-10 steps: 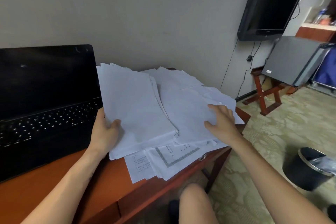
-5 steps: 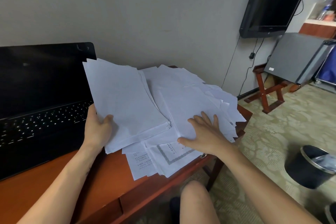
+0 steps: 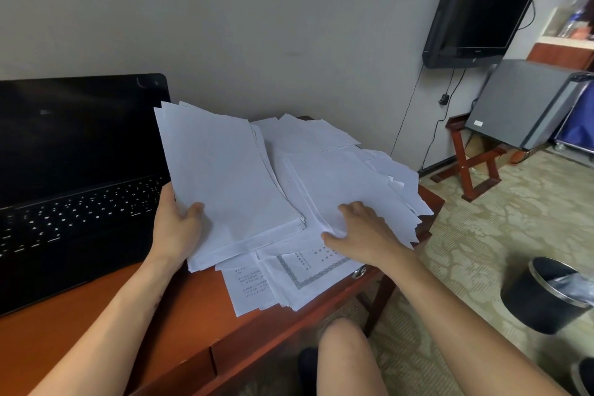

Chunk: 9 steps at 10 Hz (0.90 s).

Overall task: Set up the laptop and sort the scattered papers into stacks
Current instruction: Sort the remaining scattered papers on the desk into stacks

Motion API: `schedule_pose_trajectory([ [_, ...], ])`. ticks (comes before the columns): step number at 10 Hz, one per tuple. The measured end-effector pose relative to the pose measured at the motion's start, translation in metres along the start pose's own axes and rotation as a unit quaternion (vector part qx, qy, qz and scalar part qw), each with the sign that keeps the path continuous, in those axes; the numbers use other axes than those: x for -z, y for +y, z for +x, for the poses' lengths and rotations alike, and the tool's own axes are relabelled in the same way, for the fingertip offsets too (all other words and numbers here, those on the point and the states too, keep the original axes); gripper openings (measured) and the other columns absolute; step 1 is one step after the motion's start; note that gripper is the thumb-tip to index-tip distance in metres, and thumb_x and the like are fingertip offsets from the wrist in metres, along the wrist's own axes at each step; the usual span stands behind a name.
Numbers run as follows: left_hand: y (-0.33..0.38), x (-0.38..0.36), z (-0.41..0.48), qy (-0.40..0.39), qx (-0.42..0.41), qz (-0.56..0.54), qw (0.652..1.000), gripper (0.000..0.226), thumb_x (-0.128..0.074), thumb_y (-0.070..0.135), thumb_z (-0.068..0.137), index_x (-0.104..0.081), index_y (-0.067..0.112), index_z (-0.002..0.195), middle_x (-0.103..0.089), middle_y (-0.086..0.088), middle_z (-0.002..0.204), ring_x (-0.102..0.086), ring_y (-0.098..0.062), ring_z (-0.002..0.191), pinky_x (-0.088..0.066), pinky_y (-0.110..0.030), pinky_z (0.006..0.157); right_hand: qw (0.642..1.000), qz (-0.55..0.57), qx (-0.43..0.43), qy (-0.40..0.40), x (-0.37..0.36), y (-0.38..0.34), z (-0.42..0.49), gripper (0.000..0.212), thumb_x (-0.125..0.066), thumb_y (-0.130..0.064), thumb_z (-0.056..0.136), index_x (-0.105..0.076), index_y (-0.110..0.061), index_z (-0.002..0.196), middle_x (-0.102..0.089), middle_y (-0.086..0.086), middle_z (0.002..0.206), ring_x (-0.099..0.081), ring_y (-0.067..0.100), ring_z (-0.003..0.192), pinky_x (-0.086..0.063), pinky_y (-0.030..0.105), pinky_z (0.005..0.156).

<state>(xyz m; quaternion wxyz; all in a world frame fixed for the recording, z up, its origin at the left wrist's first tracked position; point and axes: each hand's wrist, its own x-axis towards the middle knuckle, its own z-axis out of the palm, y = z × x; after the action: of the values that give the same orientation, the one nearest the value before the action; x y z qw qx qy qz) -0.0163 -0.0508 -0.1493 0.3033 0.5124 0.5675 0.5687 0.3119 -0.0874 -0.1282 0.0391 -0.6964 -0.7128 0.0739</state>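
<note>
A brown wooden desk (image 3: pixel 96 315) is set against a plain grey wall (image 3: pixel 289 26), and a patterned carpet (image 3: pixel 514 219) is seen on the floor to the right. The laptop (image 3: pixel 74 177) is found on the left part of the desk. Its lid is already lifted and its keys are lit, but the screen is dark, so it cannot be told if it is fully turned on. The laptop part of the job is judged to be mostly done. Just beside the laptop, a neat stack (image 3: pixel 231 190) of white sheets is held by the left hand (image 3: pixel 175 228). The thumb is laid on top of the near left corner, and the other fingers are hidden under the sheets. To the right of the stack, the loose papers (image 3: pixel 353 167) are spread in a messy heap, with corners pointing every way. The right hand (image 3: pixel 360 231) is placed on the near edge of this heap. Its fingers are bent down and its thumb is tucked at the edge, so a few sheets seem to be pinched. Some printed sheets (image 3: pixel 289 280) are left sticking out over the front edge of the desk. Only one stack is made so far. No second stack is seen, and a big part of the sorting is judged to be left.
</note>
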Motion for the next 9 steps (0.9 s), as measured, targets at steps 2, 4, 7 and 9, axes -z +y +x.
schedule_pose_trajectory([
  [2,-0.001,0.0,0.0,-0.001,0.0,0.003,1.0,0.046,-0.058,0.001,0.102,-0.046,0.018,0.144,-0.06,0.005,0.13,-0.058,-0.017,0.119,-0.046,-0.036,0.105,0.998,-0.042,0.014,0.046,-0.002,0.002,0.009,0.046,-0.046,-0.042,0.099,-0.048,-0.012,0.134,-0.052,0.01,0.13,-0.055,0.028,0.112,-0.051,0.041,0.09],
  [4,-0.003,-0.001,0.001,-0.013,0.003,0.004,1.0,0.046,-0.058,0.002,0.102,-0.047,0.02,0.142,-0.06,0.005,0.13,-0.058,-0.017,0.12,-0.047,-0.037,0.105,0.984,-0.026,-0.02,0.177,-0.008,0.01,0.011,0.028,-0.056,-0.018,0.099,-0.056,-0.018,0.127,-0.068,0.004,0.112,-0.067,0.028,0.096,-0.046,0.033,0.071],
  [7,-0.005,-0.004,0.001,-0.037,0.007,0.016,0.999,0.046,-0.057,0.002,0.1,-0.05,0.022,0.141,-0.064,0.006,0.128,-0.063,-0.012,0.117,-0.052,-0.037,0.099,0.801,0.55,-0.037,0.232,0.03,-0.005,0.007,0.023,-0.054,-0.013,0.101,-0.067,-0.021,0.118,-0.073,-0.009,0.1,-0.068,0.014,0.093,-0.049,0.011,0.062],
  [9,0.001,-0.005,-0.005,-0.037,0.019,-0.01,0.999,0.043,-0.057,0.0,0.101,-0.049,0.023,0.137,-0.063,0.013,0.122,-0.061,-0.004,0.113,-0.05,-0.027,0.091,0.677,0.688,-0.034,0.257,0.037,-0.021,0.01,0.032,-0.058,-0.011,0.099,-0.065,-0.025,0.127,-0.075,-0.006,0.114,-0.07,0.013,0.105,-0.057,0.028,0.084],
])
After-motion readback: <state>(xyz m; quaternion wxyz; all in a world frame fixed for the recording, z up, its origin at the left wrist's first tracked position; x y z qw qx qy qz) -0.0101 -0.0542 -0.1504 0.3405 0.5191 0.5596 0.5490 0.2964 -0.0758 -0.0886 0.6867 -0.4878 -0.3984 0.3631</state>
